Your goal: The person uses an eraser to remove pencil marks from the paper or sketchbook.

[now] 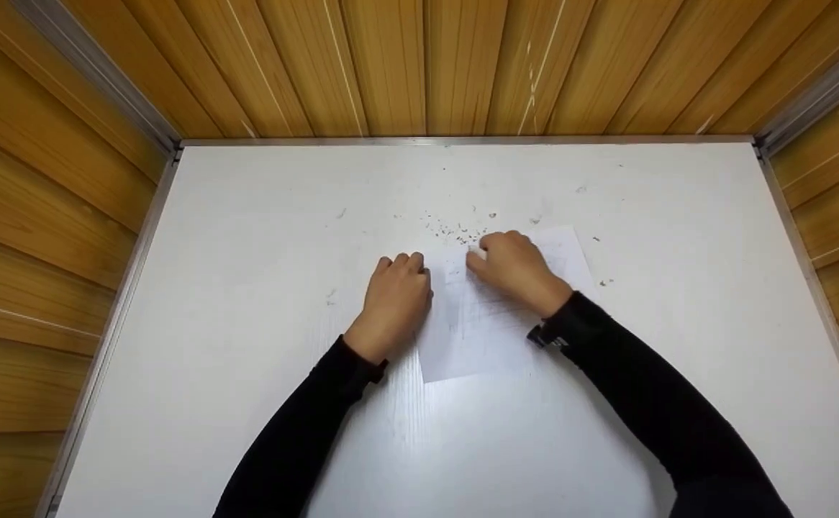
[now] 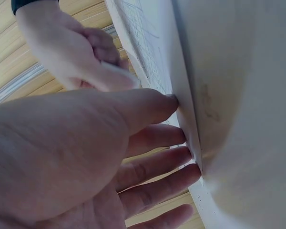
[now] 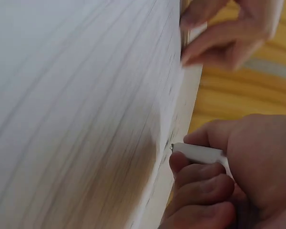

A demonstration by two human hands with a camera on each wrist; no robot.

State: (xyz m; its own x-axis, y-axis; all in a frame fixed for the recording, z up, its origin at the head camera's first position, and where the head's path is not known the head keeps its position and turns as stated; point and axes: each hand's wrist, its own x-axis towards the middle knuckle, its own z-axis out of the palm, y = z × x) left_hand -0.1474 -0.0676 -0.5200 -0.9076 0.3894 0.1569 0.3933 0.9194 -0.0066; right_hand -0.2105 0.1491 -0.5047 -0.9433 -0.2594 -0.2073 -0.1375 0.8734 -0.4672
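Observation:
A sheet of white paper (image 1: 477, 352) with pencil lines across it lies on the white table. My left hand (image 1: 396, 302) is at the sheet's left edge; in the left wrist view the fingertips (image 2: 193, 171) and thumb touch the paper along that edge, the fingers fairly straight. Over the upper part of the sheet, my right hand (image 1: 514, 267) grips a white eraser (image 3: 199, 152) between thumb and curled fingers. The eraser's end, with a dark crumb on it, points at the pencilled surface. From the head view the eraser is mostly hidden by the hand.
Dark eraser crumbs (image 1: 455, 232) are scattered just beyond the paper's far edge, with a few more to the right. Faint smudges mark the white table (image 1: 247, 288). Wood-grain panels (image 1: 391, 65) with metal edging enclose the table at the back and both sides.

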